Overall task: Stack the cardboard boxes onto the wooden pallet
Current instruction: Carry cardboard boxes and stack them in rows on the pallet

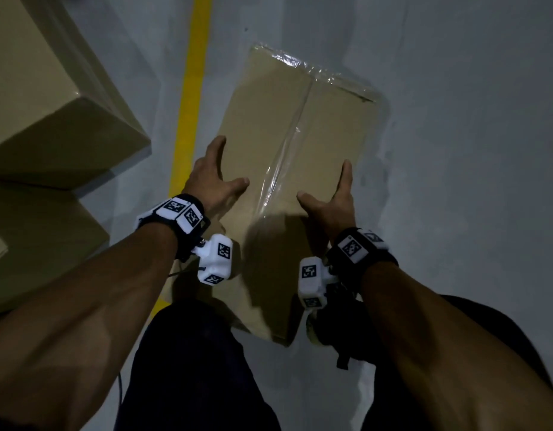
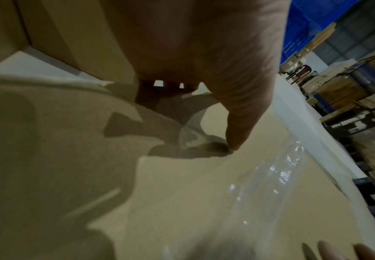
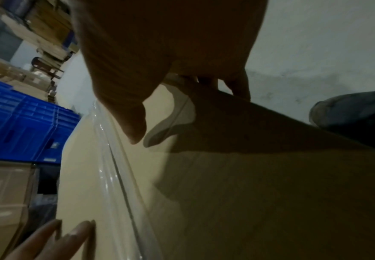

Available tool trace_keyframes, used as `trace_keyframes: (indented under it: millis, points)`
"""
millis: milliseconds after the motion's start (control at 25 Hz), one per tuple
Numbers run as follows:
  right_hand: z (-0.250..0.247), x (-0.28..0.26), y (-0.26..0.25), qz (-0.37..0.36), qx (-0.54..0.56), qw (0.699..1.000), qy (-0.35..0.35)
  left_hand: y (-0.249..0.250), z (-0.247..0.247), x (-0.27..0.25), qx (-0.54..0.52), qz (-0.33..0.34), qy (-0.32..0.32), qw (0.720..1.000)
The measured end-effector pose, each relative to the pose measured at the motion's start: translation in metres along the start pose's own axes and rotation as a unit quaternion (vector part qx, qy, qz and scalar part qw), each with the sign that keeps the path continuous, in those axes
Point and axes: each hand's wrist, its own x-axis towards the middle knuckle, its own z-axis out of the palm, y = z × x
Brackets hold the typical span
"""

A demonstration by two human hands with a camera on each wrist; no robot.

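Cardboard box, sealed along the top seam with clear tape, flat on the grey floor just right of a yellow line. Left hand spread: thumb laid on the top face, fingers reaching down over the left edge. Right hand mirrored on the right edge, thumb on top, fingers wrapped over the side; from the right wrist view, fingertips hooked past the edge. Whether any fingers reach under the base, cannot tell.

Handling, as a judgement: stiff, flat-sided board, so likely steady between two palms; weight unknown from looks alone, so best treated as loaded. Tape glossy and probably slick, poor for thumbs; bare cardboard either side offers better friction. Long narrow shape suggests a hold on the two long sides near the middle, or low at opposite bottom corners, to stop it tipping end-down.

Room: open floor ahead and to the right. Stacked boxes close on the left beyond the yellow line, corners jutting toward the lift path. Legs directly behind the near end. Pallet not in view, so its side cannot be told. Blue crates and shelving well off in the background.
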Motion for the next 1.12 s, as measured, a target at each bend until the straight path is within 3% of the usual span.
trace_keyframes:
  millis: [240, 480, 640, 880, 1120]
  points:
    - [0.002, -0.008, -0.008, -0.022, -0.019, 0.999, 0.014, -0.003, -0.008, -0.006, -0.029, 0.009, 0.013, 0.999]
    - [-0.010, -0.063, -0.056, -0.068, -0.033, 0.997, -0.001, 0.023, -0.070, -0.067, -0.062, 0.002, 0.049, 0.997]
    - [-0.024, -0.147, -0.115, -0.097, -0.022, 0.995, 0.002, 0.059, -0.145, -0.138, -0.077, 0.015, 0.077, 0.994]
    - [-0.050, -0.323, -0.208, -0.149, -0.017, 0.988, 0.028, 0.116, -0.266, -0.286, -0.093, 0.033, 0.131, 0.987]
    - [-0.060, -0.466, -0.250, -0.224, -0.041, 0.973, 0.029, 0.134, -0.346, -0.426, -0.094, 0.030, 0.193, 0.976]
